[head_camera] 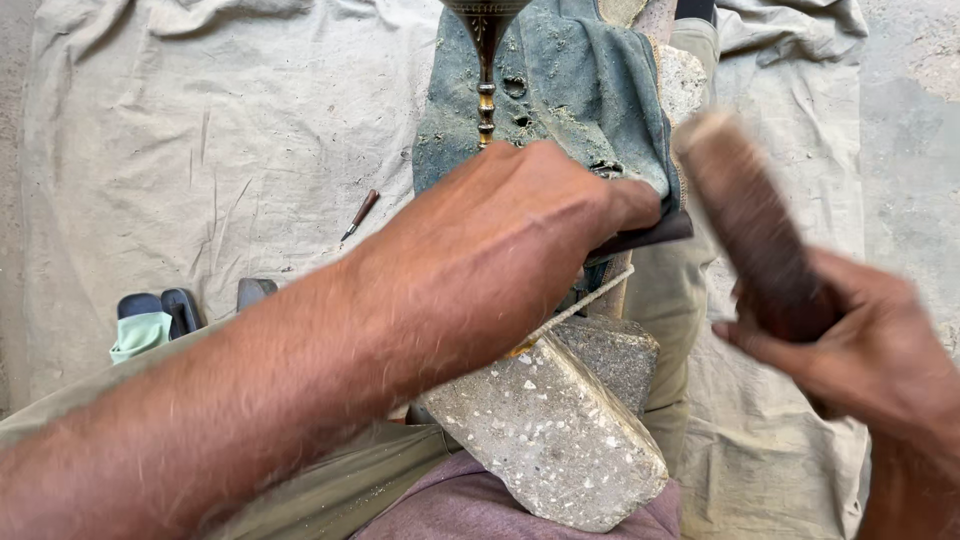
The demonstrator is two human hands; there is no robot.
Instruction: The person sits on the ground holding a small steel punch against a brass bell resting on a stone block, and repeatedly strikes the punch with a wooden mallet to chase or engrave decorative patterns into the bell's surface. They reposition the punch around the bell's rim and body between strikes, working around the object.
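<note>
Currently right hand (860, 360) fingers are gripping a wooden mallet (750, 225), raised. Left hand (500, 250) is pressing a brass stem (486, 100) against cloth (580, 90); grip hidden.

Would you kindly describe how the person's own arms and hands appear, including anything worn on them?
The left hand and right hand are bare: no gloves, rings, watch or bracelet show. Both forearms are uncovered, with no sleeve in view, and the left forearm is visibly hairy. The right hand is slightly blurred.
</note>
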